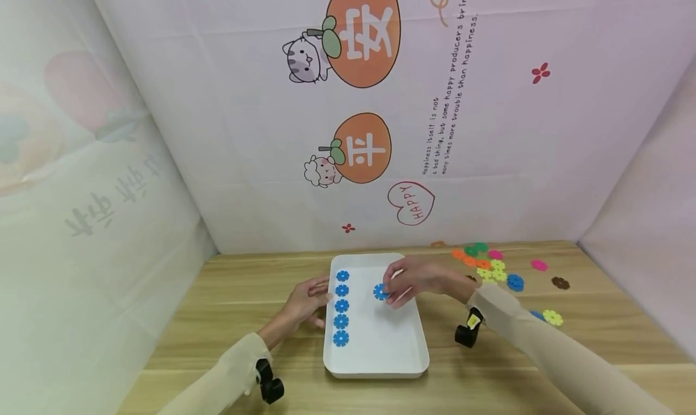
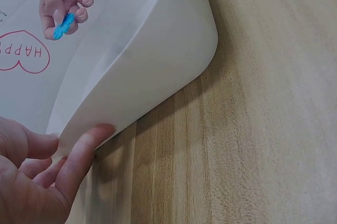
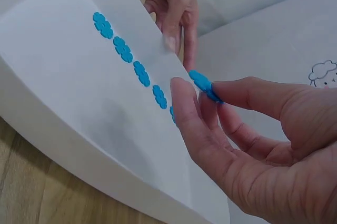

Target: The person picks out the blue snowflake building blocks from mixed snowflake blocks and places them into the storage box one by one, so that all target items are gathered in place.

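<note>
A white tray (image 1: 413,351) lies on the wooden table, with several blue flower-shaped pieces (image 1: 341,306) in a column along its left side. My right hand (image 1: 405,285) pinches another blue flower piece (image 1: 380,292) over the tray's upper middle; the right wrist view shows this blue piece (image 3: 202,84) between thumb and fingertips. My left hand (image 1: 307,300) rests with straight fingers against the tray's left wall. In the left wrist view, its fingers (image 2: 79,155) touch the tray's outer wall (image 2: 158,60).
A loose pile of coloured flower pieces (image 1: 484,261) lies at the back right of the table, with a pink one (image 1: 539,264), a brown one (image 1: 560,283) and a yellow one (image 1: 552,317) scattered nearby. Printed cloth walls close in the back and sides.
</note>
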Demonstrator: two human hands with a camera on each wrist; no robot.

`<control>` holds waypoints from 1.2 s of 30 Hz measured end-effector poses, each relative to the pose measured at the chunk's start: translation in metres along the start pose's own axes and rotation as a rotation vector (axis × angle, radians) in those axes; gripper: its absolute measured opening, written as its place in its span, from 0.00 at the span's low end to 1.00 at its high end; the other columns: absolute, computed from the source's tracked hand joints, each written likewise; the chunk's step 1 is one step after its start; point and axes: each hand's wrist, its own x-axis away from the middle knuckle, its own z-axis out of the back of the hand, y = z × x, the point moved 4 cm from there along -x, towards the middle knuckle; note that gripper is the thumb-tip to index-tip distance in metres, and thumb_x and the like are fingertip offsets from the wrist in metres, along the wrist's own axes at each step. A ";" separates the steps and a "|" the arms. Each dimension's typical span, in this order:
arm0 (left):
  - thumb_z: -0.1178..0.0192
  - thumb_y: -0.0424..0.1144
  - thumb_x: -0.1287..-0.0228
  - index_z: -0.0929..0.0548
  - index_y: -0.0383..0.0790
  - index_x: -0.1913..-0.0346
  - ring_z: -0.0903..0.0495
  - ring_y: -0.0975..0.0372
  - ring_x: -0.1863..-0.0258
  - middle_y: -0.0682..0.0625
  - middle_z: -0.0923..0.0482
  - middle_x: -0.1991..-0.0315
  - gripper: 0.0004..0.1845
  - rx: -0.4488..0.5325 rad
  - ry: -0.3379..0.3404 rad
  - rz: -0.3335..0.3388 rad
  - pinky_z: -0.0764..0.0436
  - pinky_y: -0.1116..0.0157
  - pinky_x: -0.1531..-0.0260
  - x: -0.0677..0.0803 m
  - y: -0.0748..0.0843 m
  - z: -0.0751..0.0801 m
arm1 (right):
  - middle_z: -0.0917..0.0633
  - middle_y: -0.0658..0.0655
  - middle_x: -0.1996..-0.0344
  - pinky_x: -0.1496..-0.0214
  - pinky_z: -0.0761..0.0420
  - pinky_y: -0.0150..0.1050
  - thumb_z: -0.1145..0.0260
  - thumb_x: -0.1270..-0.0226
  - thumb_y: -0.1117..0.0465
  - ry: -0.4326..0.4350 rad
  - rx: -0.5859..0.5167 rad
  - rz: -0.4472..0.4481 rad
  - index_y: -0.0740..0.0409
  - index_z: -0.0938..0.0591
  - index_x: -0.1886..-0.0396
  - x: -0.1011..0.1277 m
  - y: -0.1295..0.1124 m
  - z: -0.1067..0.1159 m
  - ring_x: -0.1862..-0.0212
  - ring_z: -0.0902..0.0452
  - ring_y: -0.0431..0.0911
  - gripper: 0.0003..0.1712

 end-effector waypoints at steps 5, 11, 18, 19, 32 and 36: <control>0.38 0.31 0.25 0.30 0.35 0.24 0.12 0.47 0.50 0.31 0.26 0.30 0.29 -0.002 -0.004 0.005 0.07 0.57 0.77 0.000 0.000 0.000 | 0.10 0.62 0.62 0.51 0.05 0.47 0.33 0.27 0.68 0.004 0.042 -0.006 0.66 0.18 0.51 -0.006 -0.002 -0.012 0.63 0.12 0.48 0.09; 0.39 0.31 0.25 0.30 0.35 0.24 0.12 0.48 0.50 0.31 0.26 0.30 0.29 0.005 -0.007 0.009 0.07 0.57 0.77 0.000 0.000 0.001 | 0.10 0.60 0.66 0.54 0.05 0.45 0.32 0.28 0.70 -0.014 0.069 -0.010 0.65 0.16 0.51 -0.011 -0.008 -0.029 0.66 0.13 0.47 0.09; 0.39 0.31 0.24 0.29 0.36 0.24 0.12 0.47 0.50 0.31 0.26 0.30 0.29 0.007 -0.009 0.011 0.07 0.56 0.76 -0.002 -0.002 0.001 | 0.11 0.60 0.68 0.54 0.05 0.48 0.32 0.29 0.72 -0.087 0.084 -0.002 0.68 0.18 0.52 -0.013 -0.013 -0.050 0.67 0.12 0.47 0.08; 0.39 0.32 0.24 0.29 0.36 0.24 0.12 0.47 0.49 0.31 0.26 0.30 0.29 0.003 -0.009 0.012 0.07 0.57 0.76 -0.002 -0.002 0.001 | 0.11 0.60 0.69 0.54 0.05 0.48 0.32 0.29 0.72 -0.096 0.089 0.000 0.68 0.18 0.53 -0.013 -0.014 -0.053 0.68 0.12 0.47 0.08; 0.39 0.31 0.25 0.30 0.34 0.24 0.13 0.45 0.47 0.30 0.27 0.29 0.29 0.025 -0.017 0.011 0.06 0.55 0.74 -0.002 -0.001 0.001 | 0.10 0.60 0.71 0.60 0.05 0.50 0.28 0.32 0.71 -0.145 0.210 -0.003 0.65 0.16 0.62 -0.023 -0.014 -0.091 0.72 0.12 0.46 0.03; 0.39 0.30 0.25 0.29 0.35 0.25 0.14 0.46 0.46 0.30 0.26 0.30 0.28 0.028 -0.013 0.011 0.06 0.56 0.76 -0.002 -0.001 0.001 | 0.10 0.58 0.73 0.64 0.05 0.46 0.29 0.32 0.72 -0.175 0.228 -0.004 0.62 0.15 0.66 -0.025 -0.013 -0.102 0.73 0.13 0.45 0.03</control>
